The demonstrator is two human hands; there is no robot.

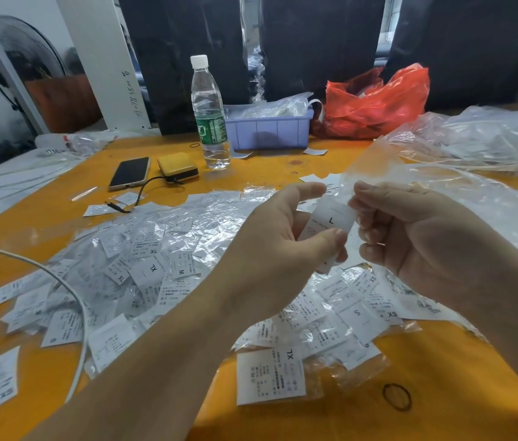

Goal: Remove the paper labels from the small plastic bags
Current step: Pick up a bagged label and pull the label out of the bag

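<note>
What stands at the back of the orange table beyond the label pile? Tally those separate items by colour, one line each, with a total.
Clear: 1, clear plastic water bottle with white cap
Black: 1, black smartphone lying flat
Yellow: 1, yellow-topped small box
Lavender: 1, lavender plastic bin
Red: 1, red plastic bag
Total: 5

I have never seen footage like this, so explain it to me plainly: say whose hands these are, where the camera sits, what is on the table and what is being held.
There is one picture, from a camera worn on a person's head, looking down at their bare hands. The left hand and right hand both pinch a white paper label marked L in its small clear plastic bag. Below, on the orange table, lies a heap of bagged white size labels. Farther back stand a clear plastic water bottle, a black phone and a lilac plastic tray.
</note>
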